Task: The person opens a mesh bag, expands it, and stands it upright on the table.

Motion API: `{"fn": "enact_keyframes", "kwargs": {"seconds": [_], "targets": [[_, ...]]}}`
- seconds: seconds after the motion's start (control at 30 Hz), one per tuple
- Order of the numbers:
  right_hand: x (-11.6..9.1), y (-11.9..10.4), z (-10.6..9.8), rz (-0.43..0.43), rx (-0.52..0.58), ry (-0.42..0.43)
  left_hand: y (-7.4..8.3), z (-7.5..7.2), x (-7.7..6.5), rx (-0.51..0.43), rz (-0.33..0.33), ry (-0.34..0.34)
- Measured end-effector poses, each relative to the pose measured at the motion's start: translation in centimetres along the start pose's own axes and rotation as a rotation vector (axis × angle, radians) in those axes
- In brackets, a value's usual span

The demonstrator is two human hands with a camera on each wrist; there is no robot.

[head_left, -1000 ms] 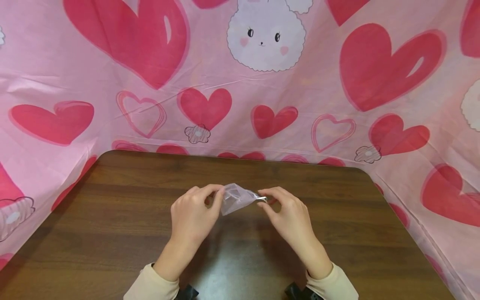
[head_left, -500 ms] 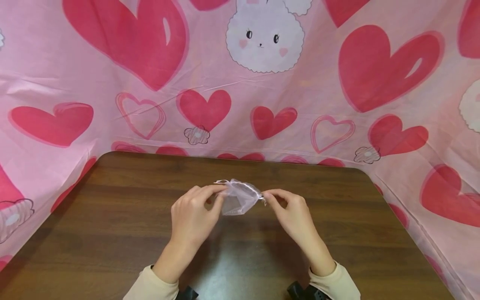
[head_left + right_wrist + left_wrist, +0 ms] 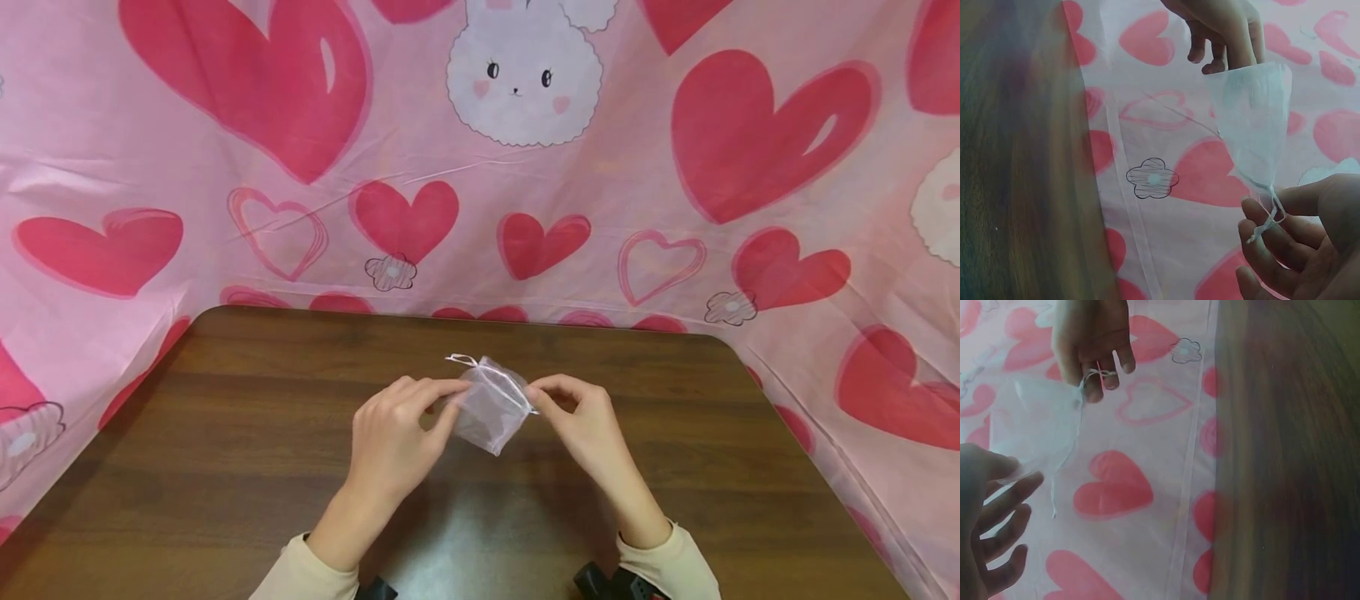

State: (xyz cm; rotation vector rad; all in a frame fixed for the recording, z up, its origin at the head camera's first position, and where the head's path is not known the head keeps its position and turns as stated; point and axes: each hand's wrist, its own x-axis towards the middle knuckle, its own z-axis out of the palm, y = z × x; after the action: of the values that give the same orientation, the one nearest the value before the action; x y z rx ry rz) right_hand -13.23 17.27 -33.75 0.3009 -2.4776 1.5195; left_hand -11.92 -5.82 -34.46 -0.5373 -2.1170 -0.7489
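A small sheer white drawstring pouch (image 3: 491, 410) is held above the table between both hands. My left hand (image 3: 397, 433) pinches its left edge between thumb and forefinger. At the corner by the drawstring, my right hand (image 3: 581, 417) pinches the pouch's right side. One white drawstring loop (image 3: 462, 359) sticks out at the pouch's upper left. In the right wrist view a knotted cord end (image 3: 1266, 222) hangs beside the right fingers. The left wrist view shows the see-through pouch (image 3: 1038, 422) spread between the hands. Nothing can be made out inside it.
A dark brown wooden table (image 3: 225, 417) with rounded far corners lies under the hands. Pink cloth (image 3: 420, 142) with red hearts and a white animal face surrounds its back and sides. Black wrist straps (image 3: 618, 582) show near the sleeves.
The pouch has gone from bunched and twisted to flatter and more spread. Its drawstring loop now shows at the upper left. My left hand has shifted slightly right.
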Motion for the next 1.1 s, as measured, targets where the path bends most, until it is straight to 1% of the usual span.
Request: {"fn": "enact_keyframes", "kwargs": {"seconds": [0.07, 0.13, 0.27, 0.37, 0.43, 0.53, 0.67, 0.73, 0.8, 0.93, 1.1], "targets": [[0.1, 0.0, -0.2, -0.006, 0.006, 0.019, -0.1, 0.0, -0.1, 0.014, -0.003, -0.029], [0.2, 0.1, -0.3, -0.012, 0.006, 0.038, -0.3, -0.1, -0.1, 0.031, -0.013, -0.074], [0.4, 0.2, -0.4, -0.045, -0.025, 0.083, -0.8, -0.6, 0.1, 0.062, -0.068, -0.179], [0.6, 0.5, -0.4, -0.118, -0.093, 0.109, -1.3, -0.8, 0.1, 0.08, -0.116, -0.238], [0.6, 0.8, -0.3, -0.175, -0.164, 0.113, -1.6, -0.8, 0.1, 0.084, -0.142, -0.262], [0.5, 1.1, -0.1, -0.272, -0.287, 0.103, -1.8, -0.6, 0.0, 0.077, -0.17, -0.279], [0.3, 1.2, 0.4, -0.383, -0.416, 0.06, -1.9, -0.3, -0.1, 0.071, -0.193, -0.282], [0.2, 1.2, 0.8, -0.427, -0.449, 0.016, -1.9, -0.1, -0.1, 0.075, -0.206, -0.293], [0.1, 1.3, 1.1, -0.46, -0.465, -0.037, -1.9, 0.0, -0.2, 0.078, -0.221, -0.318], [0.1, 1.4, 1.9, -0.518, -0.494, -0.135, -1.7, 0.3, -0.2, 0.086, -0.243, -0.412], [0.0, 1.7, 2.5, -0.576, -0.528, -0.2, -1.6, 0.6, -0.5, 0.102, -0.249, -0.539]]}}
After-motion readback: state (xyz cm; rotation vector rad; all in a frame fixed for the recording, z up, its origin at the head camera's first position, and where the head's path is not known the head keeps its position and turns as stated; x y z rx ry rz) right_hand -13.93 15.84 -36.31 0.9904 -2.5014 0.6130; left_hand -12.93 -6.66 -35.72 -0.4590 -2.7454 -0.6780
